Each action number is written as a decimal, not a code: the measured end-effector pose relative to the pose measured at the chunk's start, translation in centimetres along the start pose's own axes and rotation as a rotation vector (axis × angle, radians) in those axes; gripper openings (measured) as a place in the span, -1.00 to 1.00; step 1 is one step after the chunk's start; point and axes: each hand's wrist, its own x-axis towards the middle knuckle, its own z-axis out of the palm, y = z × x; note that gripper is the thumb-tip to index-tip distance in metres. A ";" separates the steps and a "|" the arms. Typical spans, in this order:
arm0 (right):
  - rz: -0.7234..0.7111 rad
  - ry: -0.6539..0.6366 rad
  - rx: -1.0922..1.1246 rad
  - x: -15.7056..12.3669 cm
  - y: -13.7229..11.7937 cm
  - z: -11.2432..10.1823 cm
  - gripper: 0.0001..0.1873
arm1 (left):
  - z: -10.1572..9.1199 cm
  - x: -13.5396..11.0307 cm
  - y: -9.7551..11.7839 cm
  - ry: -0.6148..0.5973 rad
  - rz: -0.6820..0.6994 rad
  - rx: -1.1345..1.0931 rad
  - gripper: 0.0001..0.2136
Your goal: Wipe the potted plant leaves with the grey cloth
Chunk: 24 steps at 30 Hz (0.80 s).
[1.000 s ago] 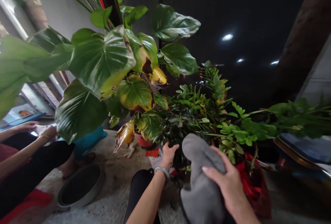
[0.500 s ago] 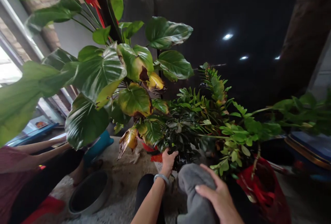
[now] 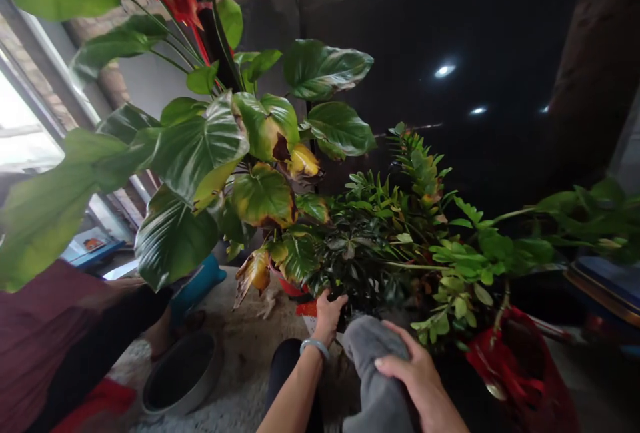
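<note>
My right hand (image 3: 419,381) grips a grey cloth (image 3: 376,379) low in the view, just in front of a cluster of potted plants. My left hand (image 3: 328,316), with a grey bangle on the wrist, holds the dark leaves at the base of a small bushy plant (image 3: 353,261). To its right a plant with small bright green leaflets (image 3: 465,261) stands in a red wrapped pot (image 3: 520,373). A tall plant with big glossy leaves (image 3: 200,146), some yellowed and browned, rises at the left.
Another person sits at the left, in dark trousers (image 3: 95,353) with a maroon cloth over the lap. A round metal bowl (image 3: 183,374) lies on the pale carpet (image 3: 240,366). A teal object (image 3: 197,283) is behind it. A dark wall with reflected lights fills the back.
The view has tilted up and shifted left. My right hand with the cloth has dropped lower in view. My left hand stays on the small plant. The other person's hands have gone out of sight.
</note>
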 end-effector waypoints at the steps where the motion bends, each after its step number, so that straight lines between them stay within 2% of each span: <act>1: -0.061 0.016 0.000 -0.5 -0.8 -0.6 -0.40 | 0.0 -0.1 0.1 -0.001 -0.021 0.000 -0.63; 4: -0.321 0.214 -0.057 0.2 -4.6 -2.0 -0.24 | 0.0 -0.2 0.0 -0.031 -0.051 -0.010 -0.69; 6: -0.404 0.358 -0.121 2.0 -6.6 -2.0 -0.15 | 0.2 -0.3 -0.2 -0.058 -0.051 -0.011 -0.73; 7: -0.364 0.374 -0.116 2.9 -6.9 -1.6 -0.17 | 0.2 -0.2 -0.3 -0.064 -0.048 -0.008 -0.74; 9: -0.166 0.279 -0.041 4.3 -6.0 -0.4 -0.37 | 0.3 -0.1 -0.5 -0.059 -0.042 0.000 -0.76; 11: 0.034 0.128 0.041 4.2 -3.5 0.9 -0.66 | 0.1 0.2 -0.7 -0.054 -0.031 0.012 -0.73; 13: 0.120 0.039 0.076 2.8 -0.8 1.6 -0.80 | -0.2 0.5 -0.8 -0.058 -0.024 0.025 -0.68; 15: 0.096 0.008 0.092 0.9 0.7 1.4 -0.80 | -0.5 0.6 -0.8 -0.065 -0.026 0.032 -0.63; 18: -0.060 0.060 0.095 -0.4 -0.9 -0.3 -0.59 | -0.6 0.4 -0.6 -0.038 -0.036 0.034 -0.59; 21: -0.233 0.267 0.075 1.7 -4.7 -1.6 -0.37 | -0.2 -0.1 -0.3 -0.011 -0.052 0.054 -0.56; 23: -0.252 0.356 0.110 3.8 -6.2 -1.5 -0.36 | 0.0 -0.3 -0.1 -0.011 -0.059 0.078 -0.54; 24: -0.219 0.354 0.131 4.7 -6.2 -1.1 -0.41 | 0.0 -0.4 -0.1 -0.018 -0.054 0.082 -0.53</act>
